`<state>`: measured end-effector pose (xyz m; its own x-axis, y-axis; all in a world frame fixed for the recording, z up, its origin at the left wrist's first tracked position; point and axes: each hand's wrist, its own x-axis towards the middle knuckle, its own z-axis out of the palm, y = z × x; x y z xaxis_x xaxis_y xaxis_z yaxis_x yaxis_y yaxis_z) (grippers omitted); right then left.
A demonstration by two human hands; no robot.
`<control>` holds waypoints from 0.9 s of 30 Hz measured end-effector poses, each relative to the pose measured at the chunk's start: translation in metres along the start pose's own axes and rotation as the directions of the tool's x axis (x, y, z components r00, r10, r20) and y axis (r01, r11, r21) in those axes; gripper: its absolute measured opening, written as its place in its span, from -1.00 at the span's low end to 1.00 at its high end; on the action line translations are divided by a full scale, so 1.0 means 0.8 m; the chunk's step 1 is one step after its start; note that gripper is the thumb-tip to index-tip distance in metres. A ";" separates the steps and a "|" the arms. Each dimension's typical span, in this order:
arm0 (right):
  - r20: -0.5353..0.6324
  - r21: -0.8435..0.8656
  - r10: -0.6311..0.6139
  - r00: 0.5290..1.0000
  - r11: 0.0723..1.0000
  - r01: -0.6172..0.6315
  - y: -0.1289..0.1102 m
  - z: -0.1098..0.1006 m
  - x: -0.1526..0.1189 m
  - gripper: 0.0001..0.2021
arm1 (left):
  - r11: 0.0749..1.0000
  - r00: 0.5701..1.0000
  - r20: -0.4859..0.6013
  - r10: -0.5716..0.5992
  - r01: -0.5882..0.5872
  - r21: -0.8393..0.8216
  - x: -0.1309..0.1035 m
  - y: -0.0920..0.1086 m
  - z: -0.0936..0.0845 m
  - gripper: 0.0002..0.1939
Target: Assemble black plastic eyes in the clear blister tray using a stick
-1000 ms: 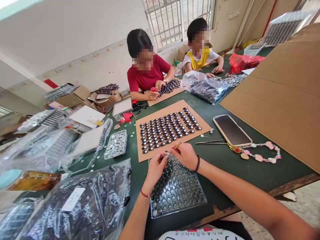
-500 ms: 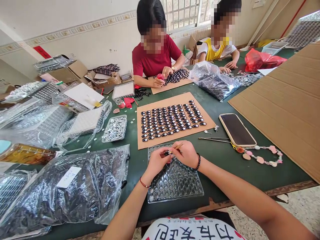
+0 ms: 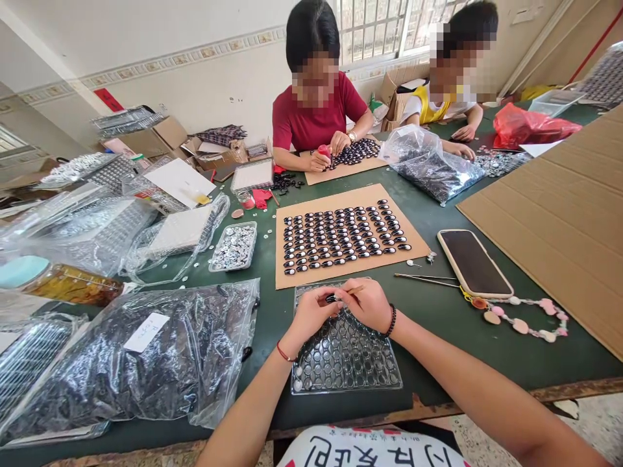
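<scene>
My left hand (image 3: 315, 314) pinches a small black piece (image 3: 331, 298) over the far edge of a clear plastic tray (image 3: 348, 363) with round hollows. Close against it, my right hand (image 3: 368, 305) has its fingers closed round a thin wooden stick (image 3: 357, 289), its tip side at the black piece. A few pale discs lie in the tray's near left corner. Beyond the tray, a cardboard sheet (image 3: 292, 280) bears rows of black pieces with white ovals. An open box of small silvery pieces (image 3: 233, 246) stands to its left.
A large bag of dark pieces (image 3: 195, 350) lies at the left. A phone (image 3: 474, 263) with a bead strap and tweezers (image 3: 426, 279) lie at the right, near a big cardboard sheet (image 3: 555, 214). Across the table, a person in red handles black pieces; another sits beside.
The view has shifted, so the table's things appear farther right. Both my hands stay together over the tray, the wooden stick now showing more level.
</scene>
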<state>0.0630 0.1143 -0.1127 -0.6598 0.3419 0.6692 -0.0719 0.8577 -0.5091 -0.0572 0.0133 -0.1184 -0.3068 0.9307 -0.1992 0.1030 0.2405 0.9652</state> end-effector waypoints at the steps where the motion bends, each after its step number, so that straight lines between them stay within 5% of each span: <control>1: 0.000 0.003 -0.011 1.000 1.000 0.011 -0.001 0.000 0.000 -0.75 | 1.000 1.000 0.006 0.000 0.000 -0.010 0.000 0.000 0.001 -0.68; 27: 0.010 -0.013 0.016 1.000 1.000 -0.016 -0.001 0.007 -0.004 -0.77 | 0.999 0.998 -0.044 0.038 -0.039 -0.030 -0.002 0.003 0.003 -0.74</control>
<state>0.0612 0.1107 -0.1173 -0.6683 0.3521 0.6553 -0.0516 0.8569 -0.5129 -0.0542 0.0130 -0.1158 -0.3443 0.9260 -0.1549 0.0869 0.1957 0.9768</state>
